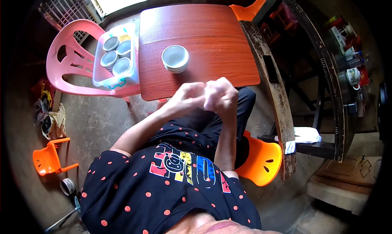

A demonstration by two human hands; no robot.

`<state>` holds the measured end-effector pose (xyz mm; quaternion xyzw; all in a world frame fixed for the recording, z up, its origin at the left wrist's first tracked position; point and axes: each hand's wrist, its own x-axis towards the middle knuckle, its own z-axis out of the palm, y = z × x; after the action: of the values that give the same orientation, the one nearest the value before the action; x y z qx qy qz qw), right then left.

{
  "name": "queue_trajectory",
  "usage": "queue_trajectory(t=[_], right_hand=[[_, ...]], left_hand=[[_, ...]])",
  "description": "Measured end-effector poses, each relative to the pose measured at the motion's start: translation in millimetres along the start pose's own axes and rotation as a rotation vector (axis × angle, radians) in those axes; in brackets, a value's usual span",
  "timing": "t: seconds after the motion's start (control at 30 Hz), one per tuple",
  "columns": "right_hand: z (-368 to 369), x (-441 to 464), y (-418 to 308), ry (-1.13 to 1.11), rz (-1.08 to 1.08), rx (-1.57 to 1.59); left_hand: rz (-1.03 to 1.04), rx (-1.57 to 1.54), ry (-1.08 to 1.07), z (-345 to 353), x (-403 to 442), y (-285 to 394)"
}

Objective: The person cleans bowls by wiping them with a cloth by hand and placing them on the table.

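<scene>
My left hand and my right hand meet above the near edge of the red-brown table. Both sets of fingers are curled and closed against each other, a little blurred. A pale pinkish patch shows between them; I cannot make out whether it is an object or fingers. Just beyond my hands, a short stack of white bowls with grey insides stands on the table, touched by neither hand. To the left, a clear plastic bin holds several more stacks of such bowls.
The bin rests on a pink plastic chair against the table. On the right is a worn wooden bench with a dark phone-like slab. Orange chairs stand nearby, one small at left.
</scene>
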<state>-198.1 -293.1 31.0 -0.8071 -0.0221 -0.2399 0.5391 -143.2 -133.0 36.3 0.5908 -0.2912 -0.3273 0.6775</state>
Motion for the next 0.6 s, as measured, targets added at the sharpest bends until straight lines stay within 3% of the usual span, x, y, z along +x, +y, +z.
queue_trajectory(t=[0.03, 0.17, 0.2, 0.27, 0.33, 0.37, 0.43, 0.47, 0.53, 0.57, 0.6], right_hand=[[-7.6, 12.6, -20.3, -0.065, -0.234, -0.420], [0.1, 5.8, -5.4, 0.088, 0.159, 0.685], [13.6, 0.3, 9.8, 0.255, 0.351, 1.182], [40.7, -8.6, 23.2, 0.292, 0.156, 1.802], [37.0, -3.7, 25.3, 0.143, -0.064, 1.391], [20.1, -3.9, 23.0, 0.169, 0.094, 0.962], [-7.7, 1.4, 6.9, 0.076, 0.279, 0.631], [-10.0, 5.7, -8.0, 0.070, 0.135, 0.310], [-9.7, 14.2, -29.8, 0.045, -0.158, -0.335], [-13.5, 10.6, -24.8, 0.006, 0.118, -0.055], [-14.3, 4.5, -1.4, -0.004, 0.250, 0.264]], left_hand=[[0.057, -0.046, 0.027, 7.1, -0.1, 1.0], [0.066, -0.081, 0.044, -0.6, -3.9, 3.5], [0.048, -0.289, 0.076, 3.4, -2.1, 1.5], [0.079, -0.433, 0.098, 9.9, -0.1, 2.9], [-0.018, -0.342, 0.037, -0.9, 1.3, -1.3], [-0.070, -0.297, 0.001, -7.6, 1.6, -2.8], [-0.130, 0.034, -0.080, -12.7, 1.7, 16.4], [-0.184, 0.171, -0.118, -10.6, 2.2, 20.5], [-0.056, 0.005, -0.067, 0.9, -1.9, 15.1], [0.014, -0.073, -0.044, 4.7, -0.3, 14.1], [0.033, -0.089, -0.044, 2.5, 1.4, 12.6]])
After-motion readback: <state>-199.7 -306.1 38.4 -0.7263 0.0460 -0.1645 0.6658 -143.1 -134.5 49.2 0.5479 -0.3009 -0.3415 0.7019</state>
